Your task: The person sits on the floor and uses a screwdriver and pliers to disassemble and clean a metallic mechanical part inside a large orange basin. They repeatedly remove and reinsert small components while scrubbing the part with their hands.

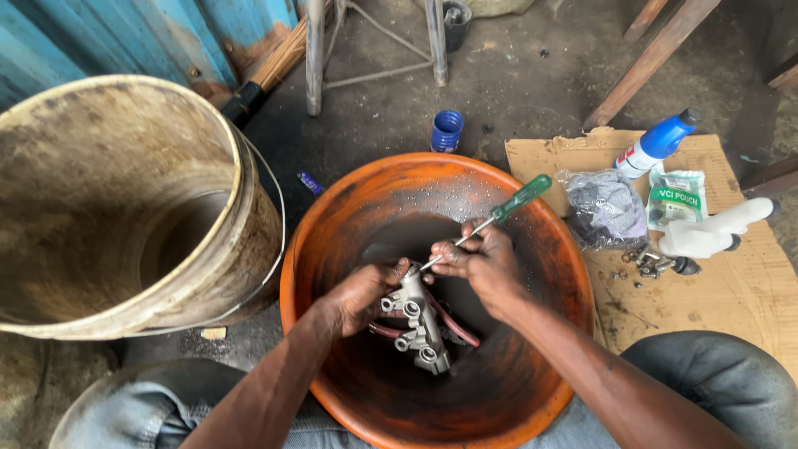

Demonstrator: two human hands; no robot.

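My left hand (359,293) grips a grey cast-metal part (417,323) with several round ports, held over the bottom of an orange plastic basin (332,208). Red hoses run under the part. My right hand (480,259) holds a screwdriver with a clear green handle (520,197); its thin shaft points down-left and its tip touches the top end of the metal part, next to my left fingers. Both hands are wet and dirty. Dark liquid lies in the basin's bottom.
A large dirty cream bucket (125,199) stands at the left. On cardboard (740,291) at the right lie a blue-capped white bottle (657,143), a green-and-white pouch (677,198), a plastic bag of cloth (605,208), a white spray nozzle (715,231) and small metal fittings (652,263). A blue cap (446,130) lies behind the basin.
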